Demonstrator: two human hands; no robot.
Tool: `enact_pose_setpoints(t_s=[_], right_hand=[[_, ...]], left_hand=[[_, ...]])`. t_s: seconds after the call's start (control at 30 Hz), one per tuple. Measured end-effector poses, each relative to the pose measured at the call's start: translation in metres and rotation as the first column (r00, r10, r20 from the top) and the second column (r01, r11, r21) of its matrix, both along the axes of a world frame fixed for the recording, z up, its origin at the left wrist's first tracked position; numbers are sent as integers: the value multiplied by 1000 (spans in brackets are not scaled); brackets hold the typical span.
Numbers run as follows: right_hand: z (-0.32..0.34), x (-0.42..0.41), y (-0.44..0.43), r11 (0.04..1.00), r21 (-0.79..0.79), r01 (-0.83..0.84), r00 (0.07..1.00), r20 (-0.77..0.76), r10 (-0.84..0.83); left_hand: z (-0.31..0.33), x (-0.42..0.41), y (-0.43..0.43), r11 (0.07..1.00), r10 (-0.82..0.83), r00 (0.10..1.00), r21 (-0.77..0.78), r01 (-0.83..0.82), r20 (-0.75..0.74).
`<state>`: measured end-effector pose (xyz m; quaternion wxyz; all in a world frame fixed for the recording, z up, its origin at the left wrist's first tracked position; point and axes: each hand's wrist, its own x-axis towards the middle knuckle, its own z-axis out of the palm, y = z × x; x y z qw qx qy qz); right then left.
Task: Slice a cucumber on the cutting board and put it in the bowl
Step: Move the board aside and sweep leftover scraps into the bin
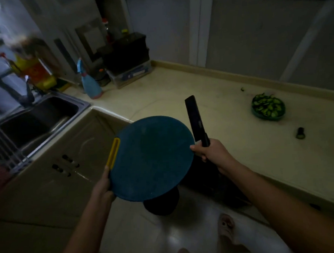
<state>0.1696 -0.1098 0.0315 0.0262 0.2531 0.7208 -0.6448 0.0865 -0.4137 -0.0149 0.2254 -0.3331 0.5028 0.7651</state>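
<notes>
My left hand grips the lower left rim of a round blue cutting board with a yellow handle slot, lifted off the counter and tilted. My right hand holds the handle of a black knife, its blade pointing up and away, beside the board's right edge. A green bowl full of cucumber slices sits on the beige counter at the right. A cucumber end piece lies in front of the bowl, and a small green scrap lies behind it.
A steel sink with a tap is at the left. A blue spray bottle and a clear box with dark items stand in the counter's back corner. A dark bin stands on the floor beneath the board.
</notes>
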Motion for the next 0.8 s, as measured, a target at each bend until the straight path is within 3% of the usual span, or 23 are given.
enact_pose_setpoints(t_s=[0.13, 0.3, 0.43, 0.6, 0.8], right_hand=[[2, 18, 46, 962, 203, 180, 983, -19, -180], [0, 39, 115, 885, 374, 277, 952, 18, -305], [-4, 55, 170, 851, 453, 265, 940, 76, -333], [-11, 68, 235, 822, 508, 257, 919, 134, -370], [-23, 65, 298, 791, 521, 321, 887, 127, -443]], left_hand=[[18, -9, 73, 996, -92, 992, -10, 92, -86], [24, -27, 168, 996, -39, 995, -78, 31, -96], [27, -30, 240, 976, -8, 998, -218, -8, -69], [7, -47, 306, 972, 54, 996, -224, -67, -67], [6, -70, 357, 907, 228, 973, -355, -226, -39]])
